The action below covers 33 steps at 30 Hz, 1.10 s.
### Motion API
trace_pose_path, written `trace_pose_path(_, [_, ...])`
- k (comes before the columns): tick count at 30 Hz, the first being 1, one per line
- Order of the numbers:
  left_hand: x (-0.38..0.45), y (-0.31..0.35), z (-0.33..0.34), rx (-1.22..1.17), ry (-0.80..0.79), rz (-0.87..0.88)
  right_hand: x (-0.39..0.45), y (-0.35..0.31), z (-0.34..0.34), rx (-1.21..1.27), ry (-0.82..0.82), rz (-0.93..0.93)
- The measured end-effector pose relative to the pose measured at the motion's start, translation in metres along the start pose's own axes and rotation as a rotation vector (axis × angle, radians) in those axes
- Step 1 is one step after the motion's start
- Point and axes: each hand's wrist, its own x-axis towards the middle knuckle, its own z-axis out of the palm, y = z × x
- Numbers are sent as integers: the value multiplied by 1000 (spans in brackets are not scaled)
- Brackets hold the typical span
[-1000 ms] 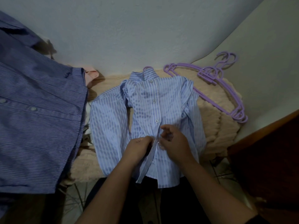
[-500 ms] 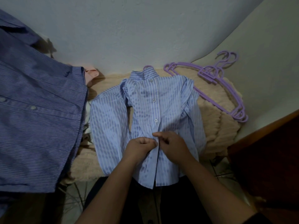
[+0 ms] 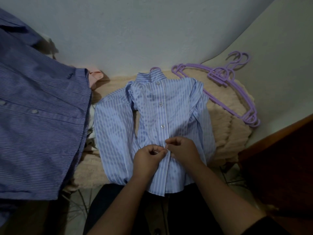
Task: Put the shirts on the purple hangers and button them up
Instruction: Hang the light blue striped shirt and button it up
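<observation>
A: Where do we have the light blue striped shirt point(image 3: 149, 116)?

B: It lies flat, front up, on the peach fuzzy blanket point(image 3: 227, 133), directly under our fingers. A purple hanger hook point(image 3: 153, 68) pokes out just past its collar, well beyond our fingertips.

A: And what are our hands doing?

B: Our left hand point(image 3: 148, 160) and right hand point(image 3: 183, 148) meet at the placket, both with fingers curled. Each pinches the shirt's front edge, thumb and forefinger tips almost touching across the seam.

A: Is the button between them through the hole?

B: We cannot tell; our fingertips cover that spot. Beyond them, three buttons point(image 3: 160, 104) up the front show fastened, the nearest just past our knuckles.

A: Below our fingers?

B: The placket runs on toward us to the hem, which hangs over the blanket's edge, near our forearms.

A: What else sits around us?

B: To the right of our right fingers and farther away, a stack of spare purple hangers point(image 3: 233, 89) rests on the blanket against the wall. Well left of our left fingers, a darker blue striped shirt point(image 3: 39, 124) spreads out, with a bit of pink garment point(image 3: 95, 76) peeking at its far edge.
</observation>
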Motion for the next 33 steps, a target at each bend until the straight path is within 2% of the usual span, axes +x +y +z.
trace_pose_path(4, [-2,0,-5,-62,-39,-25,-2,1,-3,-8,-43,-1])
trace_pose_path(8, [-4,1,-2,-5,-9,-17,-3,3,-4,18,-48,-11])
trace_pose_path(16, [-1,-3,2,214,72,178,-6,7,1,-25,24,-43])
trace_pose_path(20, [1,-10,0,226,54,275,-3,5,1,2,99,41])
trace_pose_path(24, [4,-11,-2,235,20,258,2,6,3,6,109,128])
trace_pose_path(28, [5,-12,-5,114,-58,183,0,8,-1,4,67,94])
trace_pose_path(33, [3,-8,-4,64,-60,106,-3,10,-4,-52,51,16])
